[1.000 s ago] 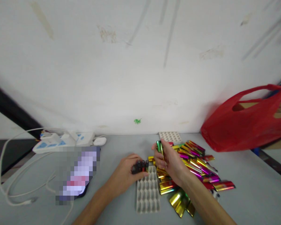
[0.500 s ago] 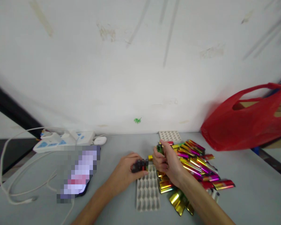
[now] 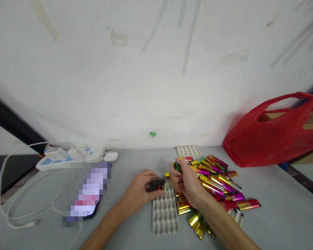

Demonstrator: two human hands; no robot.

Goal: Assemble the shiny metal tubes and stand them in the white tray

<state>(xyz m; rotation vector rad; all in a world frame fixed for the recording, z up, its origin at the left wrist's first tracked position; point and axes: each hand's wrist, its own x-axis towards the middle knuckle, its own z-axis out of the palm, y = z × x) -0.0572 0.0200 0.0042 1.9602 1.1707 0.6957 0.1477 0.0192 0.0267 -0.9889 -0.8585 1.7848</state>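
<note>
My left hand (image 3: pixel 139 187) is closed around several lighters (image 3: pixel 159 183) with black tops, held upright over the far end of a grey slotted tray (image 3: pixel 165 213). To its right, my right hand (image 3: pixel 184 177) grips a green lighter (image 3: pixel 176 167) between thumb and fingers. That hand hovers beside a heap of shiny gold, red and magenta foil sleeves (image 3: pixel 211 184), and the forearm hides part of the heap. A small gold piece (image 3: pixel 167 175) lies between the two hands.
A second slotted tray (image 3: pixel 189 151) rests by the wall. At right leans a red bag (image 3: pixel 263 139). On the left are a phone (image 3: pixel 91 191) with a blurred screen, a white power strip (image 3: pixel 94 153), a white charger case (image 3: pixel 111 156) and looping white cables (image 3: pixel 23 225).
My right hand has shifted very slightly left and down with the green lighter. My left hand stays in place with its lighters.
</note>
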